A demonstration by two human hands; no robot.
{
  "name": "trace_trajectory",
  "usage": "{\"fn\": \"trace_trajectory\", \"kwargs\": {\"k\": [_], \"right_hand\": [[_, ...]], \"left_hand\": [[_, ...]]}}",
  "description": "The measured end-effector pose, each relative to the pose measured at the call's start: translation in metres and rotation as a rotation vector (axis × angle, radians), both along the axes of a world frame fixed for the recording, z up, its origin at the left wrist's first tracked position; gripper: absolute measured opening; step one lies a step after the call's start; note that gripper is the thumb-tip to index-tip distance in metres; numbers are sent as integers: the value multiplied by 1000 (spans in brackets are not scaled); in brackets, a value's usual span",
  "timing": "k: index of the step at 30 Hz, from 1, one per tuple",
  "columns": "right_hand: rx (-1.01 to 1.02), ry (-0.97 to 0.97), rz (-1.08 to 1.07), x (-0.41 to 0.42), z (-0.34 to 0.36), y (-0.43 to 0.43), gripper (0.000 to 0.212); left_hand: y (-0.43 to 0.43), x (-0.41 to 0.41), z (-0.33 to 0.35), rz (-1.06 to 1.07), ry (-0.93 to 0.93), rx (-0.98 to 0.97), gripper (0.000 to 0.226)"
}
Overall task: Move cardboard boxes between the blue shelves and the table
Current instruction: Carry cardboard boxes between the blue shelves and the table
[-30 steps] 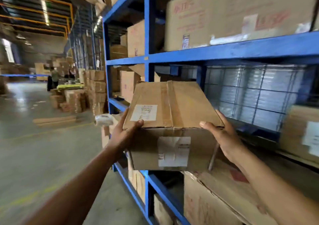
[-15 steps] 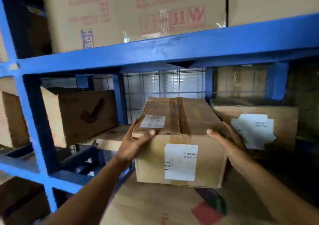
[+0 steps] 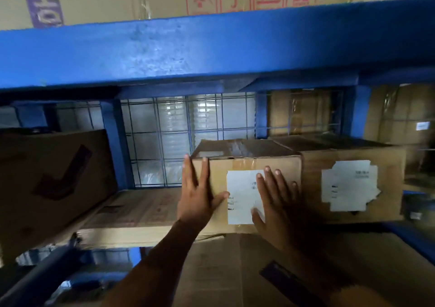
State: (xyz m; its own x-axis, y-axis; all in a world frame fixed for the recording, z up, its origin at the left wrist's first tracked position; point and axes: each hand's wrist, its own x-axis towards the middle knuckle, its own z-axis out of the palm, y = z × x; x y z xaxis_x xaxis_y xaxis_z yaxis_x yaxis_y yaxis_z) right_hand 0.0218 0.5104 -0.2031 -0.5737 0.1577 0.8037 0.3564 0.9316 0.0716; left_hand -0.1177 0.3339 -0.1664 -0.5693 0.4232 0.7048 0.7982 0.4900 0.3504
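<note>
I read this as the placing step. The cardboard box (image 3: 244,164) sits on the blue shelves (image 3: 211,48), on a flattened cardboard sheet (image 3: 141,208). Its right side touches a neighbouring box (image 3: 313,189), and wire mesh (image 3: 164,142) stands behind. My left hand (image 3: 200,198) lies flat at the box's front left corner, fingers straight up to the top edge, thumb spread — gripping nothing. My right hand (image 3: 275,203) is just as open, palm over the white label (image 3: 242,189). Next I'd want an even shove from both palms to seat it squarely — then hands drawn clear without dragging it.
</note>
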Motion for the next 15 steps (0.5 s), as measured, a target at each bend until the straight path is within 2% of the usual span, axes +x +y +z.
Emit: {"fn": "trace_trajectory", "kwargs": {"k": [4, 9, 12, 15], "right_hand": [[-61, -175, -59, -24, 1, 27, 105], [4, -195, 5, -26, 0, 37, 94], [-63, -77, -18, -20, 17, 21, 75], [-168, 25, 158, -16, 40, 3, 51]], "left_hand": [[17, -33, -21, 38, 23, -187, 112], [9, -39, -18, -11, 19, -266, 116], [-7, -28, -9, -44, -10, -223, 106], [-29, -14, 1, -61, -25, -145, 97]]}}
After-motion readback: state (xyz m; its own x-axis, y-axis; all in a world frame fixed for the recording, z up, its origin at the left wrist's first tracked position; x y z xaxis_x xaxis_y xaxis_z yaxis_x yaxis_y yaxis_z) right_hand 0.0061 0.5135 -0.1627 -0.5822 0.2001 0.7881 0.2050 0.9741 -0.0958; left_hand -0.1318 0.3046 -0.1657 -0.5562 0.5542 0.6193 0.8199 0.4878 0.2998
